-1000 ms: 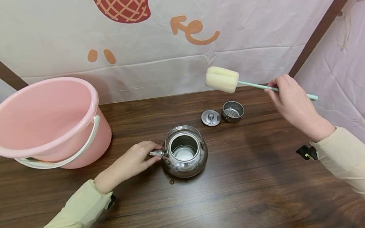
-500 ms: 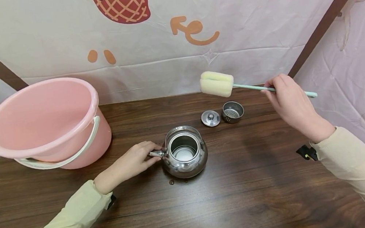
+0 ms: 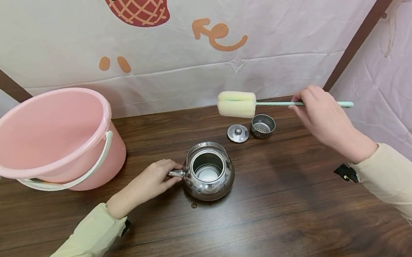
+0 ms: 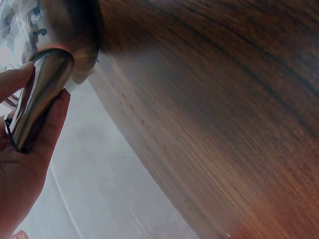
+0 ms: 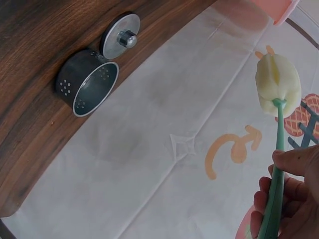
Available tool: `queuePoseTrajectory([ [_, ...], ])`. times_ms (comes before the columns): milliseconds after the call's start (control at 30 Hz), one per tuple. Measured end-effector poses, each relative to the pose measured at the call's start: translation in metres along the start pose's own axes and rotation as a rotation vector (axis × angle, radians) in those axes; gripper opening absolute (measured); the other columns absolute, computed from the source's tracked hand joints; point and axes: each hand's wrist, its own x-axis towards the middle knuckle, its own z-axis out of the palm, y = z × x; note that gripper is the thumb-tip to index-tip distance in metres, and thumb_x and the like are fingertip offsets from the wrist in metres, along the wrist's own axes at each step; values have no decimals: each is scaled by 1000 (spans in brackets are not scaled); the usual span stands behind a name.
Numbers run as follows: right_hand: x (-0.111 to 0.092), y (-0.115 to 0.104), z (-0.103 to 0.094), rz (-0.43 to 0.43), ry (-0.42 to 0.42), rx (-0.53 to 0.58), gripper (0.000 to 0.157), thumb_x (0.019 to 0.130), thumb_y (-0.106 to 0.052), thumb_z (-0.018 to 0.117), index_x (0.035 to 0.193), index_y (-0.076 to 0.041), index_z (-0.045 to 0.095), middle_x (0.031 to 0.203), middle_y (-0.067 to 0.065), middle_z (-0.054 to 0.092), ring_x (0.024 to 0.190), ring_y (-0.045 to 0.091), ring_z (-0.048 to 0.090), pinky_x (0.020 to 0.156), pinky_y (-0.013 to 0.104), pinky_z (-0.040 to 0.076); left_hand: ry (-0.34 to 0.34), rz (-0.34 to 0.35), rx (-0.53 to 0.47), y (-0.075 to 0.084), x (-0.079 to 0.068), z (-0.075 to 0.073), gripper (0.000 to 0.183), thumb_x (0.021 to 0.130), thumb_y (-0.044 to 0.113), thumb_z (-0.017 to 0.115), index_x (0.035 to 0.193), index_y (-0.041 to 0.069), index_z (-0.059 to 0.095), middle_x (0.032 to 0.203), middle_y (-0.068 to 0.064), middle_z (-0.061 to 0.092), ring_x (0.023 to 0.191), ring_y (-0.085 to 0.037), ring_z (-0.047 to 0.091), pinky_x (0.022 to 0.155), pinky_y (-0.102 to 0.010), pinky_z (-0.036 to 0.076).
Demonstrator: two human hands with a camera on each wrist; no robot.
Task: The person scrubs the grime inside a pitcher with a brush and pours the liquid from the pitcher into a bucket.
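A shiny steel teapot (image 3: 210, 188) stands uncovered on the wooden table, its raised handle behind the round mouth. My left hand (image 3: 151, 183) pinches the teapot's spout (image 4: 42, 94) between thumb and fingers, as the left wrist view shows up close. In my right hand (image 3: 326, 121) is a sponge bottle brush, gripped by its thin green handle (image 5: 278, 189). The pale yellow sponge head (image 3: 237, 104) points left, held in the air beyond the teapot. Behind the teapot lie a small knobbed lid (image 3: 238, 133) and a perforated strainer (image 3: 263, 126), side by side.
A large pink bucket (image 3: 120, 153) with a white handle stands at the left. A printed white cloth (image 3: 172, 86) hangs along the table's back edge. Small water drops (image 3: 194, 205) lie on the tabletop in front of the teapot.
The brush has moved left and down in the head view, its sponge head coming closer to the lid, and my right hand has shifted slightly left. My left hand and the teapot have stayed still.
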Motion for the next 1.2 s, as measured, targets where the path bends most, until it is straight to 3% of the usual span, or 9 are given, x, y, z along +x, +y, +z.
queuePoseTrajectory([
  [667,1,-14,5,-151,16,3,12,81,-2,63,88,2,54,78,10,50,70,28,46,57,38,34,-17,-10,-3,1,2,-1,23,80,10,69,100,1,63,97,-9,65,93,-21,61,81,-37,50],
  [1200,4,-26,4,-245,33,4,14,79,-5,64,87,1,55,78,8,51,71,28,48,63,42,38,-18,-12,-5,1,1,-1,22,80,10,69,100,0,63,96,-8,64,91,-21,61,80,-37,50],
])
